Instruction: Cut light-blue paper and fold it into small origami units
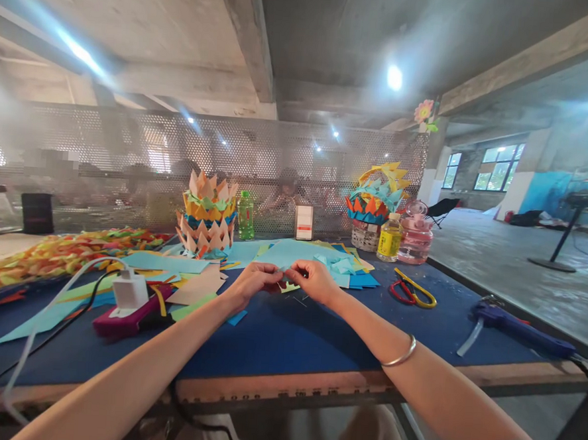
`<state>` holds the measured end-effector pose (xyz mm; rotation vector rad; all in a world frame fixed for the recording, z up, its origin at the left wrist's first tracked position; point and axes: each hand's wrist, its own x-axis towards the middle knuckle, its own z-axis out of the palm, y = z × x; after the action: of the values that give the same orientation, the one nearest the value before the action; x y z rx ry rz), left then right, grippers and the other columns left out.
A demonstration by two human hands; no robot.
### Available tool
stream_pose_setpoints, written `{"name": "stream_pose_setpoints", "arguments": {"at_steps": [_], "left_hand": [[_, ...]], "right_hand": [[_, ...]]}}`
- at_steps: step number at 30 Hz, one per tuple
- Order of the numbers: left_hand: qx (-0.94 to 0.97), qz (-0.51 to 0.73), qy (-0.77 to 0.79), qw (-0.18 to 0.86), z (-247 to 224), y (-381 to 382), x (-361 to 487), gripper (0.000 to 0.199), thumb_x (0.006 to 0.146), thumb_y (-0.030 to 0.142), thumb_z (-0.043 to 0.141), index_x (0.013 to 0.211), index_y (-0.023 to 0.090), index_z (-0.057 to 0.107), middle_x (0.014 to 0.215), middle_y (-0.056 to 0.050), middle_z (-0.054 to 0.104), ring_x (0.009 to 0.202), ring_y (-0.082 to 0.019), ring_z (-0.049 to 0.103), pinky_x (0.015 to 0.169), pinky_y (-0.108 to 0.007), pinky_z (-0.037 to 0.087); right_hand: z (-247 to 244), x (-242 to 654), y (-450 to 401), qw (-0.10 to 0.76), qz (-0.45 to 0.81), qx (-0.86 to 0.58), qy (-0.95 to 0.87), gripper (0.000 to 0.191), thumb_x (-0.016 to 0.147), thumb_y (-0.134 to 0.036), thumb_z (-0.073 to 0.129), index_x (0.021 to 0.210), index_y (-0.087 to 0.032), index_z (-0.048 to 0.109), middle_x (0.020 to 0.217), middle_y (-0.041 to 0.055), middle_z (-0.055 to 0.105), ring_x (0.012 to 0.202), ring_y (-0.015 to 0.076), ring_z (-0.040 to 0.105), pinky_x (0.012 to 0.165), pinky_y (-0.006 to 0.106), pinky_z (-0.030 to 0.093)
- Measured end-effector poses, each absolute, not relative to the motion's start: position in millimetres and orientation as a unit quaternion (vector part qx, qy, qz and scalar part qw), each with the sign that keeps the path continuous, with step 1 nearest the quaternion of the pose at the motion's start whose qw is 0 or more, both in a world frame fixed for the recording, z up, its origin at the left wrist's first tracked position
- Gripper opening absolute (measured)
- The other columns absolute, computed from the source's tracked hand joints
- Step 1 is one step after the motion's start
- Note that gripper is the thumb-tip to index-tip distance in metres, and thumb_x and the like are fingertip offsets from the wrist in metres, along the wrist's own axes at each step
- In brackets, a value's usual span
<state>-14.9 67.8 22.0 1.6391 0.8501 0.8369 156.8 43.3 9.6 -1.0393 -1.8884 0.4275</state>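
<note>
Both hands meet above the blue table mat (306, 340), fingertips almost touching. My left hand (257, 283) is closed in a pinch on a small piece of light blue paper. From the right, my right hand (315, 281) pinches the same small piece, which the fingers mostly hide. Sheets of light blue paper (292, 252) lie just behind the hands, with folded light blue pieces (338, 262) on them. A bit of pale green paper (288, 287) shows below the fingertips.
Layered paper crafts stand at left (207, 215) and right (375, 198). Bottles (390, 239), scissors (414, 290) and a glue gun (521, 327) are on the right. A power strip (129, 316) with cables and a heap of colourful folded paper (67, 252) lie left.
</note>
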Motion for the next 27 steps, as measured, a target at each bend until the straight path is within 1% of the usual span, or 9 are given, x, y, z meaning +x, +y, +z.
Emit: {"name": "stream_pose_setpoints", "arguments": {"at_steps": [2, 6, 8, 11, 13, 17, 21, 27], "left_hand": [[0.69, 0.365, 0.363, 0.509, 22.2, 67.3, -13.8, 0.028, 0.062, 0.04, 0.068, 0.068, 0.012, 0.064, 0.062, -0.004, 0.064, 0.054, -0.012, 0.056, 0.059, -0.025, 0.042], [0.687, 0.412, 0.371, 0.47, 24.5, 66.6, -12.7, 0.028, 0.056, 0.038, 0.073, 0.066, 0.013, 0.062, 0.057, 0.001, 0.06, 0.055, -0.011, 0.055, 0.054, -0.022, 0.04], [0.687, 0.416, 0.376, 0.462, 24.8, 67.2, -12.8, 0.029, 0.055, 0.038, 0.073, 0.064, 0.013, 0.062, 0.056, 0.001, 0.059, 0.055, -0.011, 0.055, 0.054, -0.022, 0.039], [0.693, 0.414, 0.384, 0.447, 23.2, 69.4, -13.2, 0.03, 0.054, 0.04, 0.072, 0.063, 0.013, 0.061, 0.053, 0.001, 0.058, 0.053, -0.011, 0.053, 0.052, -0.022, 0.038], [0.697, 0.413, 0.39, 0.437, 21.6, 71.1, -13.2, 0.032, 0.053, 0.041, 0.072, 0.062, 0.013, 0.06, 0.051, 0.001, 0.057, 0.05, -0.011, 0.051, 0.051, -0.022, 0.038], [0.706, 0.417, 0.384, 0.425, 19.4, 73.2, -12.8, 0.034, 0.053, 0.044, 0.071, 0.062, 0.014, 0.059, 0.05, 0.002, 0.056, 0.048, -0.01, 0.05, 0.05, -0.022, 0.037], [0.706, 0.418, 0.386, 0.422, 18.8, 73.8, -12.5, 0.035, 0.051, 0.043, 0.072, 0.059, 0.014, 0.056, 0.047, 0.005, 0.051, 0.045, -0.008, 0.046, 0.049, -0.022, 0.037], [0.708, 0.411, 0.37, 0.439, 20.3, 73.0, -12.1, 0.036, 0.051, 0.046, 0.071, 0.061, 0.014, 0.057, 0.051, 0.004, 0.052, 0.048, -0.008, 0.046, 0.052, -0.022, 0.039]], "right_hand": [[8.7, 157.9, 44.6, 0.454, 0.166, -0.426, -0.765, 0.035, 0.079, -0.045, 0.051, 0.064, -0.013, 0.058, 0.058, -0.0002, 0.058, 0.053, 0.008, 0.046, 0.053, 0.019, 0.035], [6.3, 157.5, 46.7, 0.45, 0.171, -0.426, -0.766, 0.034, 0.08, -0.043, 0.051, 0.064, -0.014, 0.058, 0.059, 0.0008, 0.06, 0.054, 0.0086, 0.05, 0.054, 0.019, 0.037], [4.7, 156.6, 47.9, 0.453, 0.194, -0.421, -0.761, 0.033, 0.079, -0.043, 0.052, 0.066, -0.014, 0.058, 0.06, 0.0014, 0.06, 0.055, 0.0091, 0.052, 0.054, 0.02, 0.039], [2.3, 155.8, 49.5, 0.469, 0.255, -0.417, -0.735, 0.027, 0.076, -0.041, 0.057, 0.076, -0.014, 0.058, 0.065, 0.0025, 0.062, 0.057, 0.0103, 0.055, 0.053, 0.021, 0.041], [1.7, 156.0, 50.2, 0.473, 0.28, -0.419, -0.723, 0.026, 0.073, -0.039, 0.059, 0.078, -0.014, 0.057, 0.067, 0.0029, 0.062, 0.058, 0.0108, 0.056, 0.053, 0.021, 0.042], [2.7, 156.8, 50.7, 0.464, 0.234, -0.442, -0.731, 0.019, 0.073, -0.033, 0.06, 0.071, -0.014, 0.059, 0.064, 0.0018, 0.062, 0.058, 0.0107, 0.053, 0.056, 0.023, 0.042], [4.6, 156.4, 50.6, 0.46, 0.184, -0.456, -0.74, 0.013, 0.071, -0.026, 0.06, 0.068, -0.014, 0.061, 0.065, 0.0008, 0.061, 0.061, 0.011, 0.052, 0.062, 0.023, 0.041], [10.3, 156.9, 47.3, 0.444, 0.174, -0.472, -0.742, 0.01, 0.07, -0.024, 0.06, 0.069, -0.014, 0.063, 0.059, -0.002, 0.058, 0.054, 0.009, 0.046, 0.055, 0.021, 0.036]]}}
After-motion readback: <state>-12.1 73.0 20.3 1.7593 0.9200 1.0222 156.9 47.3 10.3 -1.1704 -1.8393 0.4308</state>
